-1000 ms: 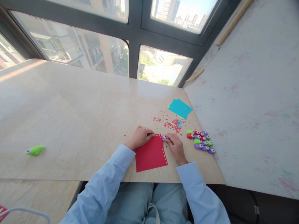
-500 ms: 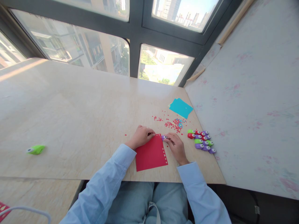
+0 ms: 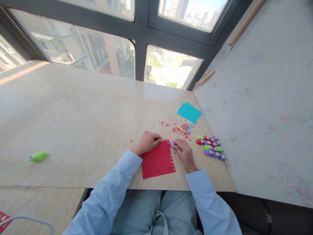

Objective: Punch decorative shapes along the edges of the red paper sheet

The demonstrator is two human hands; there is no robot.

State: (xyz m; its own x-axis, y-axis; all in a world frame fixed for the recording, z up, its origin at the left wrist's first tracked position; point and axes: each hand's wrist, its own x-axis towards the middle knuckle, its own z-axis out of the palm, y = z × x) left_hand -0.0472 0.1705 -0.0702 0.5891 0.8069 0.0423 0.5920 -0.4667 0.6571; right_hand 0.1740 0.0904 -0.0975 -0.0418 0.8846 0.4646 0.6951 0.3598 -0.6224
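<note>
A red paper sheet (image 3: 157, 161) lies flat on the pale table (image 3: 85, 124) right in front of me, with small holes punched along its right and top edges. My left hand (image 3: 147, 142) presses down on the sheet's top left corner. At the top right corner, my right hand (image 3: 184, 154) grips a small purple paper punch (image 3: 171, 143) set on the sheet's edge.
A cluster of several small punches (image 3: 211, 148) in green, red and purple lies to the right. Red and blue paper bits (image 3: 181, 129) are scattered beyond the sheet, near turquoise paper (image 3: 189, 113). A lone green punch (image 3: 37, 157) sits far left. Windows stand behind; a pale wall rises on the right.
</note>
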